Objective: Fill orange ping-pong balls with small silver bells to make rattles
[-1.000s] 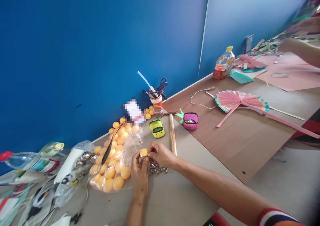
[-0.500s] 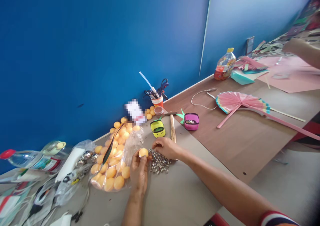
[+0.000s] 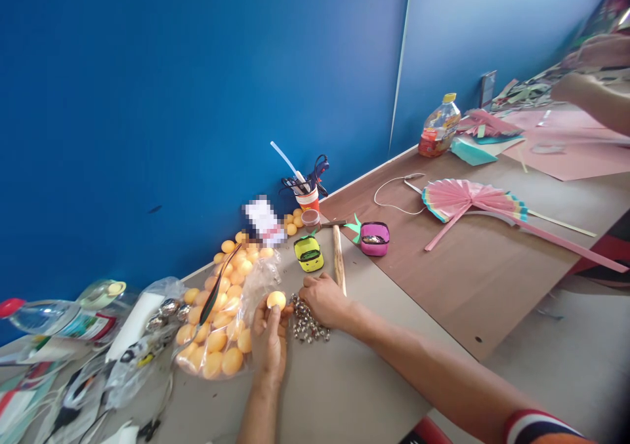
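My left hand is closed around an orange ping-pong ball, held up between thumb and fingers beside the bag of balls. My right hand lies over a pile of small shiny silver metal pieces, perhaps little bells. Its fingers are curled down at the pile, and what they pinch is hidden. Just beyond the right hand lies a hammer with a wooden handle. Near it sit a small yellow-green pouch and a magenta pouch, both with black trim.
A clear bag of orange balls lies left of my hands. Behind stand a paper cup with tools and a bottle. A pink paper fan lies to the right. Another person's arm reaches in at far right. Bottles and cables clutter the left.
My right hand has come down further over the metal pieces, covering more of them. My left hand has shifted slightly left with the ball. The other person's arms have moved.
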Action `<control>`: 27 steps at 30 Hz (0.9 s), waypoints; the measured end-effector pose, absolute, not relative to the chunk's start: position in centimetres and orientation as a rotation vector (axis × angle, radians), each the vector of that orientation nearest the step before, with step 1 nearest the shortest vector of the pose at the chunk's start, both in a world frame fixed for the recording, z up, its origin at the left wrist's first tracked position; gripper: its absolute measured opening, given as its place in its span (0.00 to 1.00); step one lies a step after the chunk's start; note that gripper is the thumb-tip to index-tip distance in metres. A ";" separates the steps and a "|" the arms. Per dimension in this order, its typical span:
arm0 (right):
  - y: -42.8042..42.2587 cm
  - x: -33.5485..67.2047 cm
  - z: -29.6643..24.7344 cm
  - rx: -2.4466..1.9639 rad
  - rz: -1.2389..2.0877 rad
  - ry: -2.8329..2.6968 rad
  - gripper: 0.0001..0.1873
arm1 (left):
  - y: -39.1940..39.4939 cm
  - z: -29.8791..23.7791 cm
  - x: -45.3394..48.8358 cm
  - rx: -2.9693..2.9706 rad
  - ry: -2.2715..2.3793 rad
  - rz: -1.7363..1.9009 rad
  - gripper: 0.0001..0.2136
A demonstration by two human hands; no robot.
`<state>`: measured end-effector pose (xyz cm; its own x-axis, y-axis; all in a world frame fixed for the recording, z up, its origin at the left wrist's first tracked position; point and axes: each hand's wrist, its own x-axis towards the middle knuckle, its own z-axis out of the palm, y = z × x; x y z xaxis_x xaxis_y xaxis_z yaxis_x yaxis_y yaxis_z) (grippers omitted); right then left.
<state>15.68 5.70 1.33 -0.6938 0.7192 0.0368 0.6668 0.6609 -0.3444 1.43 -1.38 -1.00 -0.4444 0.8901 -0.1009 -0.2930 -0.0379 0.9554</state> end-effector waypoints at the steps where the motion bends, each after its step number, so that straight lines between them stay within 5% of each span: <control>1: 5.7 15.6 1.3 -1.135 0.445 -2.708 0.07 | -1.4 -1.0 1.4 0.702 1.318 1.643 0.19; 11: 5.7 15.7 0.9 -1.163 0.629 -2.353 0.08 | -1.5 -1.0 1.5 0.670 1.279 1.656 0.16; 21: 5.9 15.2 1.5 -0.921 1.799 -1.423 0.03 | -1.6 -0.6 1.9 0.662 1.211 1.641 0.14; 27: 6.0 15.6 1.5 -0.604 2.184 -1.091 0.12 | -1.8 -0.1 2.1 0.651 1.157 1.638 0.14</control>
<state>15.58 6.00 1.46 -0.7056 0.6977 -0.1236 -0.3205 -0.4698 -0.8225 2.10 -1.76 -0.06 -0.3680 0.9234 -0.1091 -0.4111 -0.0563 0.9098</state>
